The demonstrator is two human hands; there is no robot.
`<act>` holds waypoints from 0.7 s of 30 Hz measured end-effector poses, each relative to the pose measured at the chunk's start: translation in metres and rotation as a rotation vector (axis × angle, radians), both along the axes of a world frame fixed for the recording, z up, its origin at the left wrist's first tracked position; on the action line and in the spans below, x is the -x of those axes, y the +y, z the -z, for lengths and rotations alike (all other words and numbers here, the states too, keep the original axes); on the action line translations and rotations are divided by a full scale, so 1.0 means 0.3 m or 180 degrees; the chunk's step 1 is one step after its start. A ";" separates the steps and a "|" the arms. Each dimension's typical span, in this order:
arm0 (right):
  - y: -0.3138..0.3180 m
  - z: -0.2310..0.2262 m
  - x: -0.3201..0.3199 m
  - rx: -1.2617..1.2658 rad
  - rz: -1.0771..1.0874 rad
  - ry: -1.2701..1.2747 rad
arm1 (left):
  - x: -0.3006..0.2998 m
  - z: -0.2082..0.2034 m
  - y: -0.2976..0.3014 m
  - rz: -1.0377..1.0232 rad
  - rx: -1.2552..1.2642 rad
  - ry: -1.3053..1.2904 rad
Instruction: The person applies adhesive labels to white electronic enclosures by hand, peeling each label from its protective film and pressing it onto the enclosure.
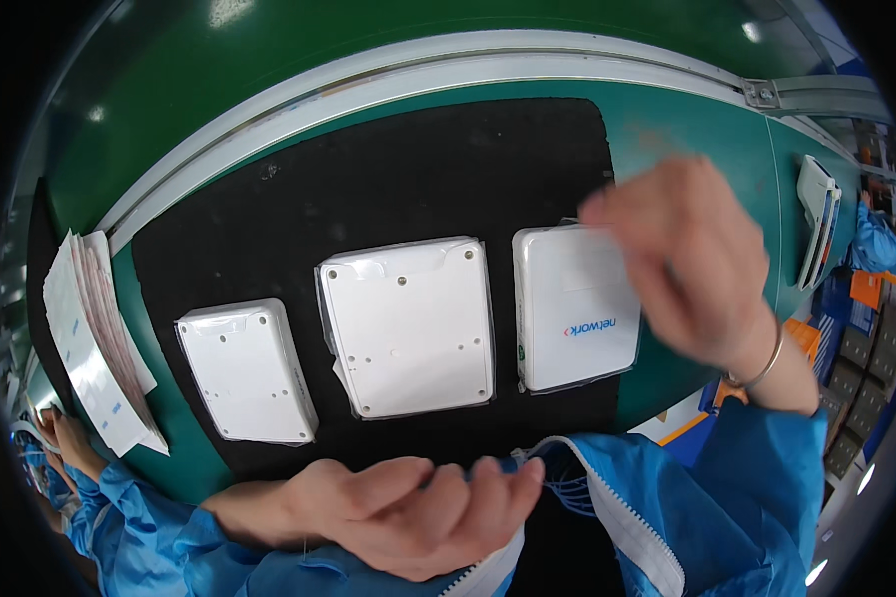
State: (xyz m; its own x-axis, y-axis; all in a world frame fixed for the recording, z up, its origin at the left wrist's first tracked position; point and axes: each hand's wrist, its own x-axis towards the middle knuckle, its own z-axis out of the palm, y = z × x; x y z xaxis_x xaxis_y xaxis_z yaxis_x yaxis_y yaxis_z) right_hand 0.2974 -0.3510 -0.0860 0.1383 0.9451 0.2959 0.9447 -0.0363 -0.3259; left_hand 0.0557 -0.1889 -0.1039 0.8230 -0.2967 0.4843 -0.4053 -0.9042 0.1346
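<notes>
White box [572, 279] just left of right hand [692, 264], blurred, grip cannot tell | left hand [418, 512] curled, grip cannot tell | black mat [418, 169] beyond left hand | green worktop [687, 119], metal rail [448, 65] beyond both | co-worker [874, 244] far right

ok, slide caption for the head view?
Left hand and right hand near three white film-wrapped devices on a black mat.

A pale metal rail [448, 60] divides the green worktop [702, 114] from a glossy green surface [388, 25].
</notes>
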 end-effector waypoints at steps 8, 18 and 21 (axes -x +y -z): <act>-0.088 0.047 0.255 0.0236 0.0427 -0.0811 | 0.032 0.013 0.088 0.0264 -0.0129 0.0418; -0.110 0.006 0.267 0.0740 0.0356 -0.0453 | 0.103 0.016 0.128 -0.0111 -0.0276 0.0349; -0.130 -0.003 0.258 0.0810 0.0226 -0.0049 | 0.175 0.048 0.184 -0.0480 -0.0424 0.0382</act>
State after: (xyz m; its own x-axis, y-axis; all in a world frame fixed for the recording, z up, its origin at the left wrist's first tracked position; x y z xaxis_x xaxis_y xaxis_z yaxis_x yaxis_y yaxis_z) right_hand 0.2199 -0.3901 -0.0852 0.2044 0.9775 0.0526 0.9416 -0.1816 -0.2835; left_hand 0.0031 -0.1337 -0.1184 0.9122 -0.2210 0.3451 -0.2526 -0.9663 0.0491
